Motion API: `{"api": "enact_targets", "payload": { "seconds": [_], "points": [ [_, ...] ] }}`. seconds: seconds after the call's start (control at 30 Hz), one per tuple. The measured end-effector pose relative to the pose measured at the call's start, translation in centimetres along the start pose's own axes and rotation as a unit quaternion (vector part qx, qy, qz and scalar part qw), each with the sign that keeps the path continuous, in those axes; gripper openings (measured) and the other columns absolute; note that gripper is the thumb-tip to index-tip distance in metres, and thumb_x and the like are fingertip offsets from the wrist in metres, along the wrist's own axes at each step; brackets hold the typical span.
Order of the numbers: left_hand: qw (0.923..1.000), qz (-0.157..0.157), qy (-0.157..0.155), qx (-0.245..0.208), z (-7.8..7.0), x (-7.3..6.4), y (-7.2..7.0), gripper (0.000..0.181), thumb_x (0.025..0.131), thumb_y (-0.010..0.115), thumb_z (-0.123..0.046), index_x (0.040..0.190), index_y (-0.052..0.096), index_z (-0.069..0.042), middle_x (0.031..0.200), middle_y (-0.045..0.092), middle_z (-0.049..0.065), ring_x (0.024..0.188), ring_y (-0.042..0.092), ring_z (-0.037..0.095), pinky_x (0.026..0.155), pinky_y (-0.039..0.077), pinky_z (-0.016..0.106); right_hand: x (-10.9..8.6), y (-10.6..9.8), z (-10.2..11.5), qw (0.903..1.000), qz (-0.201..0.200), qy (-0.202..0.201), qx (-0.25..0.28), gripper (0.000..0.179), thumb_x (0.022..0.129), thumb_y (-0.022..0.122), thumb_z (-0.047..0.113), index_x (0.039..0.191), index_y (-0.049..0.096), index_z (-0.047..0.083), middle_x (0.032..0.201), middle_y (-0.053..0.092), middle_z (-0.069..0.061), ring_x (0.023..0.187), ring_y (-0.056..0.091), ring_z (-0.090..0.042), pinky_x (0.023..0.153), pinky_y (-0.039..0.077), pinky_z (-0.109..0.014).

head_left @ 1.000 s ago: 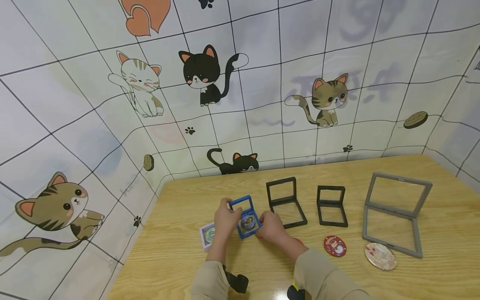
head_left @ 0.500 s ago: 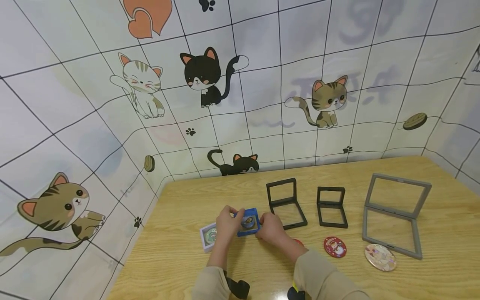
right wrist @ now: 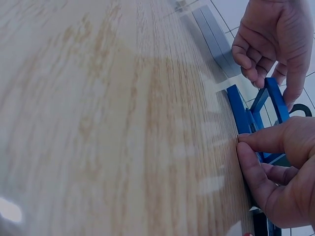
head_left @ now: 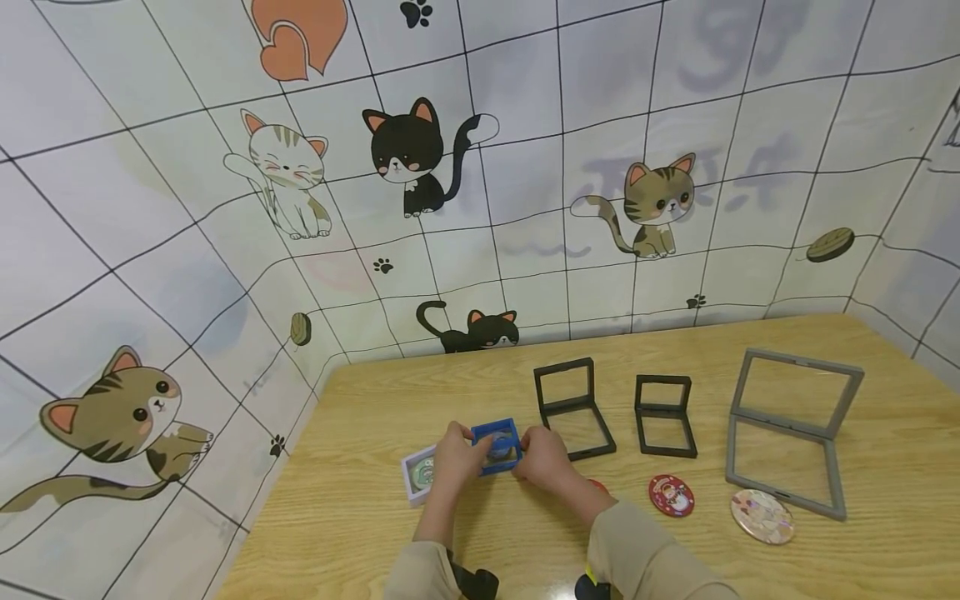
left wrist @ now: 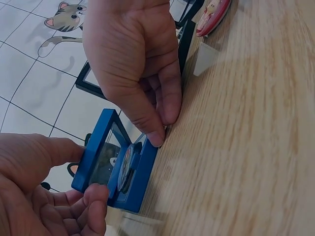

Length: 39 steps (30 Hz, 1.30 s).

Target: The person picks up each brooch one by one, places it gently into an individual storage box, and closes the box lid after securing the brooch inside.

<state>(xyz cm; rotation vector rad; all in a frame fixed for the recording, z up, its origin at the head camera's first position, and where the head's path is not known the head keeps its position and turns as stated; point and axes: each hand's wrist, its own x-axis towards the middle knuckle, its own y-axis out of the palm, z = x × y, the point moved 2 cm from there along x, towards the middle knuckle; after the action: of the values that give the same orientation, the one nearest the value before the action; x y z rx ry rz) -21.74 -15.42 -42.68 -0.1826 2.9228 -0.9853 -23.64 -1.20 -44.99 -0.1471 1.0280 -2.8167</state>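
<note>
A small blue hinged display frame [left wrist: 147,173] lies on the table with its lid [left wrist: 99,140] partly folded over its base. Inside sits a round badge [left wrist: 126,167], mostly covered by the lid in the head view. My left hand [head_left: 459,457] holds the lid's edge between thumb and fingers. On the other side, my right hand [head_left: 546,460] pinches a corner of the base. Just left of the left hand is a pale purple frame [head_left: 408,477] with a green round badge [head_left: 423,473] in it, partly hidden by that hand.
Two black hinged frames [head_left: 591,454] [head_left: 666,452] and a larger grey one [head_left: 787,497] stand opened toward the right. In front lie a red round badge [head_left: 671,495] and a cream one [head_left: 762,516]; another red badge [head_left: 597,486] is partly behind my right arm. A cat-patterned wall borders the table [head_left: 352,533].
My left hand has swung the blue frame's lid from raised at the back down toward the base, over the badge. My right hand stays at the base's right side.
</note>
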Motion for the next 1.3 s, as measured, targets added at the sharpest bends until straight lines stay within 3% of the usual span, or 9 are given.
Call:
{"api": "enact_targets", "payload": {
  "seconds": [0.2, 0.5, 0.77, 1.0, 1.3],
  "points": [
    [0.9997, 0.018, -0.013, -0.004, 0.0, -0.2, 0.1, 0.039, 0.083, 0.061, -0.023, 0.105, 0.045, 0.006, 0.064, 0.054, 0.008, 0.050, 0.051, 0.015, 0.044, 0.038, 0.026, 0.0, 0.1, -0.2, 1.0000, -0.003, 0.005, -0.001, 0.032, 0.057, 0.078, 0.003, 0.080, 0.057, -0.004, 0.075, 0.056, -0.009, 0.069, 0.050, -0.021, 0.059, 0.045, -0.033],
    [0.9987, 0.034, -0.001, 0.039, -0.3, -0.8, 0.0, 0.045, 0.084, 0.062, -0.023, 0.109, 0.044, 0.009, 0.068, 0.052, 0.008, 0.053, 0.047, 0.016, 0.046, 0.036, 0.026, -0.2, 0.2, -0.2, 0.9996, 0.008, 0.023, 0.016, 0.031, 0.060, 0.077, -0.002, 0.083, 0.057, -0.005, 0.076, 0.056, -0.010, 0.067, 0.054, -0.020, 0.057, 0.048, -0.030],
    [0.9977, 0.050, 0.006, 0.046, -0.2, -0.9, 0.3, 0.050, 0.082, 0.063, -0.022, 0.114, 0.039, 0.010, 0.071, 0.054, 0.011, 0.052, 0.054, 0.017, 0.045, 0.040, 0.027, -0.2, -0.1, 0.0, 0.9997, 0.002, 0.021, 0.015, 0.031, 0.060, 0.076, -0.002, 0.084, 0.058, -0.005, 0.076, 0.057, -0.010, 0.066, 0.053, -0.020, 0.056, 0.046, -0.030],
    [0.9954, 0.033, 0.013, 0.089, -0.3, -0.9, 0.5, 0.054, 0.079, 0.068, -0.020, 0.113, 0.039, 0.011, 0.086, 0.058, 0.024, 0.067, 0.054, 0.024, 0.055, 0.044, 0.034, -0.2, 0.0, -0.1, 0.9997, -0.001, 0.019, 0.014, 0.036, 0.059, 0.074, -0.002, 0.090, 0.058, -0.007, 0.080, 0.059, -0.013, 0.068, 0.052, -0.021, 0.057, 0.046, -0.031],
    [0.9934, 0.018, 0.013, 0.113, -0.4, -1.0, 0.5, 0.061, 0.077, 0.069, -0.022, 0.116, 0.038, 0.012, 0.089, 0.058, 0.027, 0.071, 0.055, 0.028, 0.059, 0.046, 0.038, -0.2, 0.1, 0.0, 0.9999, -0.007, 0.009, 0.008, 0.035, 0.058, 0.074, -0.002, 0.089, 0.058, -0.007, 0.082, 0.060, -0.014, 0.068, 0.053, -0.021, 0.058, 0.047, -0.031]
  ]
}}
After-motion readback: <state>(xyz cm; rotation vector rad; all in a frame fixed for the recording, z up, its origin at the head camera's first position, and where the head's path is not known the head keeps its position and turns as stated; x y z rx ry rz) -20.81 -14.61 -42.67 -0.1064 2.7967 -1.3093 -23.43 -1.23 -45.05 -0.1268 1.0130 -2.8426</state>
